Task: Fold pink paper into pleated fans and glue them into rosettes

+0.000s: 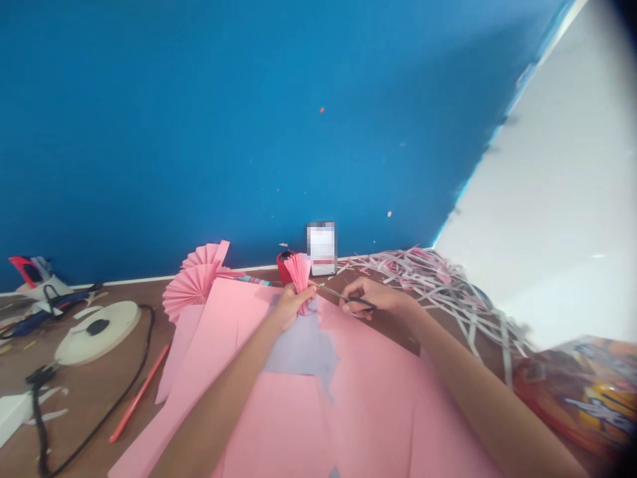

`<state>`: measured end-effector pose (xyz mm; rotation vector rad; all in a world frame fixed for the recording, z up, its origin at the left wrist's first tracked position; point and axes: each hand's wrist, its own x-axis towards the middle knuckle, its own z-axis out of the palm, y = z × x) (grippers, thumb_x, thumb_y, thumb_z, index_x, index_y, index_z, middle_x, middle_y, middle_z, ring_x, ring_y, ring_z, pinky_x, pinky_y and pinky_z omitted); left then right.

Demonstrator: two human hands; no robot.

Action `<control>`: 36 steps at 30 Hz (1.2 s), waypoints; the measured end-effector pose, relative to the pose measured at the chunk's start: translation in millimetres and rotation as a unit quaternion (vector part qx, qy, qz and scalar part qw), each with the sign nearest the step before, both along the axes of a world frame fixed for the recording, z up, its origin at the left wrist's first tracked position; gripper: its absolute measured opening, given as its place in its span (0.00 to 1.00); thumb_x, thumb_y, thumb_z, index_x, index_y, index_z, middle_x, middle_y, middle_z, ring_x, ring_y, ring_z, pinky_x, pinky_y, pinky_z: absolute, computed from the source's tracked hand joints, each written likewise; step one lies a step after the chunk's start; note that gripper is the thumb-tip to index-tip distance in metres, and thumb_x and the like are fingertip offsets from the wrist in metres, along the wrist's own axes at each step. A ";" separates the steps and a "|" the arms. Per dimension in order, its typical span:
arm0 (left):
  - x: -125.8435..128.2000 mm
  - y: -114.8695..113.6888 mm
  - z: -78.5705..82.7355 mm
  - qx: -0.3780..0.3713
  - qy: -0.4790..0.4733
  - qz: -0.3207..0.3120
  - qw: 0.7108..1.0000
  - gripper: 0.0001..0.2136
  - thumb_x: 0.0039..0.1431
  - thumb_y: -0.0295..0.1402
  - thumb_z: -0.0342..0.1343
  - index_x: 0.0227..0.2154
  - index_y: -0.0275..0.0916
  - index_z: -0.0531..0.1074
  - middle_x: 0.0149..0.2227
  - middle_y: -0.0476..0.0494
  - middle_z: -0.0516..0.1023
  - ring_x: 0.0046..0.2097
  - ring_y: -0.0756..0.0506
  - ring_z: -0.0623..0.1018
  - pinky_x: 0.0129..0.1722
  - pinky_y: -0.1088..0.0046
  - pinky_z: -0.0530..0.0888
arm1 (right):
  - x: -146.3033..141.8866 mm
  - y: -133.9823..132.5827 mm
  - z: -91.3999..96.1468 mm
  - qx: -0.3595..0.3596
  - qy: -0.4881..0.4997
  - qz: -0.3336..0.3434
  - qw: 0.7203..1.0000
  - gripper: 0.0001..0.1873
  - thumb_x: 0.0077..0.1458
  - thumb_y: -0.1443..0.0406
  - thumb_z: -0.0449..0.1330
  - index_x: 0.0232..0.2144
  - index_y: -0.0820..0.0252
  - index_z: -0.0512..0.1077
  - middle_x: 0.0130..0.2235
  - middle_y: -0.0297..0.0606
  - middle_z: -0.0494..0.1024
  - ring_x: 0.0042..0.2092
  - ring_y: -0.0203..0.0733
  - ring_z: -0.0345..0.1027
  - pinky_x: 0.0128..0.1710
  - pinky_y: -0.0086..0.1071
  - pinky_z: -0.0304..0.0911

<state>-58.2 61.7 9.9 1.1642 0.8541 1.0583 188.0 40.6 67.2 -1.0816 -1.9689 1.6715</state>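
Observation:
My left hand (291, 307) is closed on a folded pink paper fan (298, 271), held upright with its pleats spread a little at the top. My right hand (363, 297) grips a pair of scissors (359, 302) by the dark handles. The blades point left, toward the paper fan and my left hand; whether they touch the paper I cannot tell. Beneath both hands lie large pink paper sheets (368, 405) with a greyish patch (293, 345) in the middle. Opened pink pleated fans (194, 285) rest at the left of the sheets.
A phone-like device (322, 249) leans at the blue wall beside a red round object (283, 267). Shredded paper strips (423, 272) heap at right, near a colourful plastic packet (597, 398). On the left are a white round reel (99, 332), a black cable (114, 405) and a red pen-like stick (139, 393).

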 end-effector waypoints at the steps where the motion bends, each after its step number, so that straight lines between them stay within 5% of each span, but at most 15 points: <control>1: -0.1 0.0 0.1 -0.001 0.000 0.001 1.000 0.15 0.48 0.40 0.65 0.33 0.33 0.74 0.25 0.49 0.70 0.26 0.55 0.68 0.27 0.79 0.64 | -0.8 -0.4 0.6 0.002 -0.001 -0.001 1.000 0.19 0.49 0.54 0.65 0.35 0.65 0.76 0.21 0.32 0.70 0.20 0.31 0.64 0.19 0.24 0.56; 21: -1.0 -1.0 2.8 0.004 -0.020 -0.013 1.000 0.12 0.50 0.36 0.65 0.32 0.33 0.74 0.25 0.49 0.70 0.27 0.55 0.68 0.28 0.78 0.63 | -6.0 0.6 0.3 0.028 -0.005 0.021 0.999 0.24 0.46 0.50 0.66 0.39 0.63 0.76 0.28 0.36 0.74 0.28 0.35 0.68 0.26 0.27 0.61; 36: -0.9 -5.2 9.4 -0.003 -0.006 -0.012 1.000 0.13 0.48 0.38 0.66 0.31 0.33 0.74 0.25 0.48 0.71 0.27 0.54 0.69 0.28 0.77 0.65 | -5.4 1.0 -14.9 0.000 0.040 -0.021 0.999 0.19 0.47 0.56 0.67 0.36 0.65 0.75 0.20 0.28 0.66 0.19 0.27 0.54 0.19 0.24 0.52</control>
